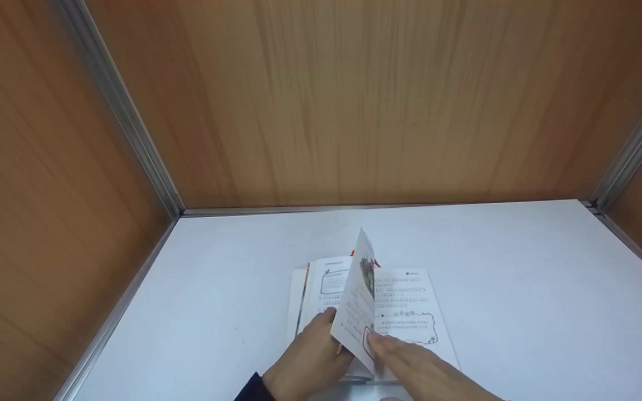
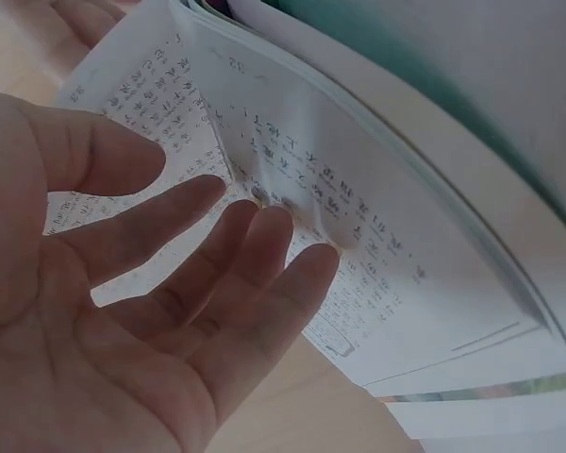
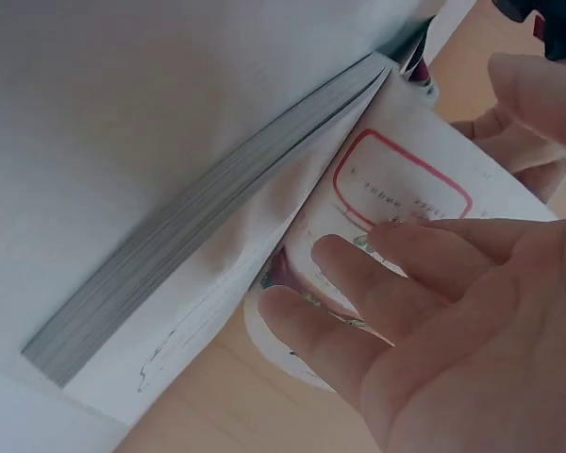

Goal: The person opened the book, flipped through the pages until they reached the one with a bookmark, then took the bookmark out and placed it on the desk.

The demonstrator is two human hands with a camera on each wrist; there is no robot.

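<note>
As it lies open, book [image 1: 371, 301], one printed page [image 1: 357, 303] upright

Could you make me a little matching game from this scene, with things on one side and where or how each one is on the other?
Things:
1. book
2. lifted page
3. left hand
4. back wall

Descriptions:
A. brown wood grain, rising behind the table
B. lying open on the white table
C. standing up between the two hands
D. fingers straight, on the left-hand side of the book, touching the lifted page

Pairs: 1-B, 2-C, 3-D, 4-A

The right hand touches the lifted page from the other side with straight fingers.
</note>
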